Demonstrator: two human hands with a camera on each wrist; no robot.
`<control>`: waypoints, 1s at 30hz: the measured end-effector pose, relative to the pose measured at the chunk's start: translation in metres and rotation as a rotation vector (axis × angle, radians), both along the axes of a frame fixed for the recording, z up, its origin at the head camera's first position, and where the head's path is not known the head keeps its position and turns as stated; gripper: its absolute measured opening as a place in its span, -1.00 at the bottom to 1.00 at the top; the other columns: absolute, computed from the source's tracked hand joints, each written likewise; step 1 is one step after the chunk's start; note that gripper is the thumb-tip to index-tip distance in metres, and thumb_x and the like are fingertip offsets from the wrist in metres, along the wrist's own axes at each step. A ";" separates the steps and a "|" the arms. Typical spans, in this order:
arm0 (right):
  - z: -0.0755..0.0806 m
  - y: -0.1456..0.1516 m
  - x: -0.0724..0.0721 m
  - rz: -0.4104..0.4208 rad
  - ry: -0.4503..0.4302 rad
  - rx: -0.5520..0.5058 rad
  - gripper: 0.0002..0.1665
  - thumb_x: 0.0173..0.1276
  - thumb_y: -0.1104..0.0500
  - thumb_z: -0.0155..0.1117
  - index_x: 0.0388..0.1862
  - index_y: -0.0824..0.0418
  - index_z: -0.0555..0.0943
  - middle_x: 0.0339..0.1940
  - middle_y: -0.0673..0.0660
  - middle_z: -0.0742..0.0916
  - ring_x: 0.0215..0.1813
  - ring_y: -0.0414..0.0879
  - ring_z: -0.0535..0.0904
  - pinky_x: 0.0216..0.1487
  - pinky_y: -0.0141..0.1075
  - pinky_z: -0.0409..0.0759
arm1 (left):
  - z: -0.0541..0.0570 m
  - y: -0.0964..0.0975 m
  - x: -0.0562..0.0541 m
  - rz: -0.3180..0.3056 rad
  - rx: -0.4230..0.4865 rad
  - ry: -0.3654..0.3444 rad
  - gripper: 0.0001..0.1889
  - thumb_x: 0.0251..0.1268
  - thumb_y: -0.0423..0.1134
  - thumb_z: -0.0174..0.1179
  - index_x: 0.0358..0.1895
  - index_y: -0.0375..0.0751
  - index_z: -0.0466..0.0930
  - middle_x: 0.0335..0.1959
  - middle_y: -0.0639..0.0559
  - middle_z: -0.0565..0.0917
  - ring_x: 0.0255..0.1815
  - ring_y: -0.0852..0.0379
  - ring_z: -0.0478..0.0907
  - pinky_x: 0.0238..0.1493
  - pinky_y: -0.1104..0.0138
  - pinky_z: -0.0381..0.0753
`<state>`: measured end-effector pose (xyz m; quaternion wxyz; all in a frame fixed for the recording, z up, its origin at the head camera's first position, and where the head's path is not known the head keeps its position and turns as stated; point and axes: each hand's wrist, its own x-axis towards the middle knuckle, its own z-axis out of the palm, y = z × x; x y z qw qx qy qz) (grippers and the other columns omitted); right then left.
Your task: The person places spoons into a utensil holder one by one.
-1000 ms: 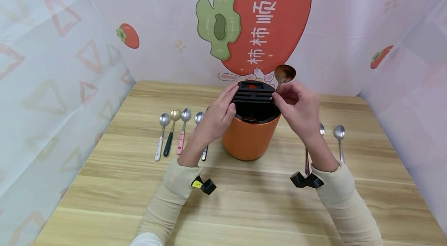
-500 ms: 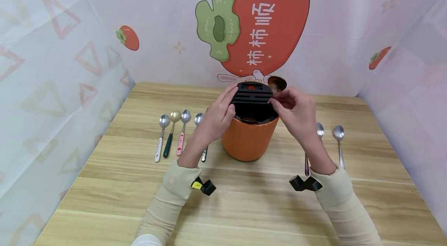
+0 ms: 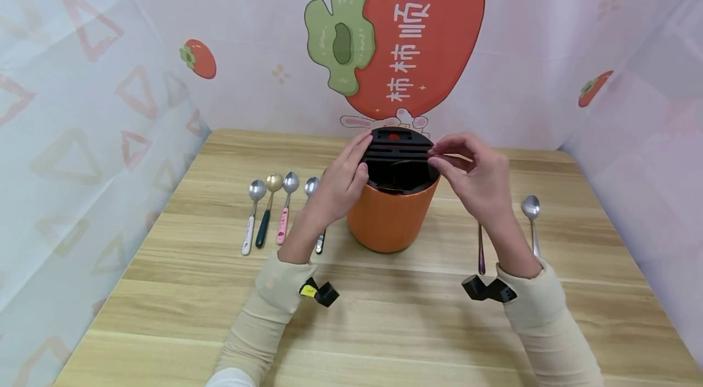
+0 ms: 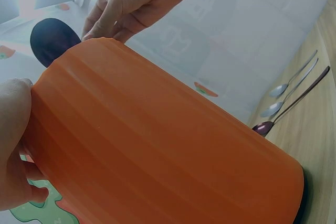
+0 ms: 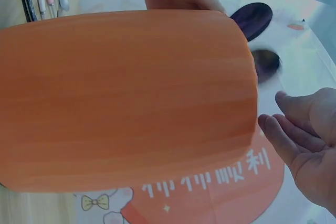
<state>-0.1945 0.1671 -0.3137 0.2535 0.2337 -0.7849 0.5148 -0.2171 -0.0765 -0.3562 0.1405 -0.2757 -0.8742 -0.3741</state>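
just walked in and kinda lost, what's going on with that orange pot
Someone's left hand rests against an orange pot while the right hand, apparently empty, is close by on the other side. Two dark spoon bowls stick up from the pot, one blurred. Other spoons lie on the table, four left of the pot, the rest on its right.

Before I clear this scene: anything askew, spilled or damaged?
Nothing stands out. The orange holder stands upright on the table, and the spoons on either side of it lie separately. No spill or damage visible.
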 end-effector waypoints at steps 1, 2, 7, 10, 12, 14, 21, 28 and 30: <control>0.000 0.002 0.000 -0.003 0.004 -0.001 -0.69 0.10 0.52 0.42 -0.14 0.48 0.62 -0.22 0.28 0.74 -0.14 -0.39 0.69 -0.06 -0.52 0.66 | 0.000 0.000 0.000 0.002 0.000 0.001 -0.35 0.44 -0.10 -0.34 0.52 -0.33 0.16 0.59 -0.09 0.18 0.57 -0.02 0.21 0.54 0.10 0.26; 0.001 0.003 0.001 -0.011 0.008 -0.002 -0.70 0.11 0.52 0.41 -0.14 0.48 0.62 -0.22 0.27 0.74 -0.14 -0.38 0.70 -0.06 -0.51 0.66 | 0.000 -0.001 0.000 0.004 0.001 0.001 -0.35 0.45 -0.10 -0.34 0.52 -0.33 0.17 0.59 -0.09 0.18 0.56 -0.02 0.21 0.54 0.10 0.26; -0.003 0.014 0.002 -0.077 0.008 -0.009 -0.77 0.18 0.48 0.38 -0.15 0.47 0.64 -0.26 0.05 0.74 -0.15 -0.40 0.70 -0.07 -0.53 0.66 | 0.000 -0.002 0.001 0.006 -0.001 0.005 -0.35 0.45 -0.11 -0.34 0.52 -0.34 0.17 0.58 -0.10 0.19 0.57 -0.02 0.20 0.54 0.11 0.25; -0.007 0.022 0.002 -0.120 -0.020 -0.004 -0.80 0.21 0.43 0.38 -0.17 0.45 0.65 -0.28 -0.07 0.73 -0.18 -0.43 0.70 -0.10 -0.58 0.65 | 0.000 -0.003 0.002 0.007 -0.003 0.002 -0.36 0.45 -0.12 -0.34 0.52 -0.34 0.17 0.58 -0.11 0.18 0.57 -0.02 0.19 0.55 0.11 0.23; -0.012 0.028 0.002 -0.144 -0.052 -0.002 -0.81 0.23 0.41 0.38 -0.18 0.44 0.65 -0.28 -0.10 0.72 -0.20 -0.45 0.69 -0.12 -0.60 0.64 | -0.001 -0.003 0.002 0.008 -0.004 0.001 -0.36 0.45 -0.12 -0.34 0.52 -0.34 0.16 0.58 -0.11 0.19 0.57 -0.02 0.19 0.55 0.11 0.23; -0.017 0.034 0.001 -0.173 -0.087 0.013 -0.81 0.24 0.39 0.38 -0.17 0.43 0.65 -0.28 -0.11 0.72 -0.21 -0.49 0.68 -0.14 -0.62 0.63 | -0.001 -0.003 0.002 0.010 -0.004 0.001 -0.36 0.45 -0.12 -0.34 0.52 -0.34 0.16 0.58 -0.11 0.18 0.57 -0.01 0.19 0.55 0.11 0.23; -0.044 0.060 0.000 -0.238 -0.169 0.072 -0.78 0.24 0.39 0.38 -0.14 0.45 0.66 -0.25 0.10 0.75 -0.22 -0.58 0.63 -0.16 -0.67 0.60 | -0.003 -0.002 0.000 -0.003 0.002 -0.003 -0.37 0.46 -0.13 -0.33 0.53 -0.34 0.16 0.59 -0.11 0.17 0.58 -0.01 0.17 0.56 0.11 0.21; -0.064 0.082 0.000 -0.264 -0.194 0.127 -0.77 0.23 0.44 0.34 -0.13 0.52 0.66 -0.21 0.43 0.75 -0.24 -0.69 0.56 -0.18 -0.74 0.54 | -0.002 0.000 0.000 0.004 0.002 -0.003 -0.36 0.46 -0.12 -0.34 0.53 -0.32 0.16 0.59 -0.07 0.17 0.58 0.01 0.17 0.56 0.13 0.21; -0.068 0.088 0.000 -0.260 -0.210 0.147 -0.77 0.22 0.47 0.33 -0.13 0.54 0.65 -0.21 0.47 0.75 -0.26 -0.71 0.54 -0.18 -0.75 0.53 | 0.000 0.000 -0.001 0.006 -0.001 -0.008 -0.36 0.45 -0.12 -0.35 0.53 -0.32 0.15 0.60 -0.07 0.16 0.58 0.00 0.17 0.56 0.13 0.20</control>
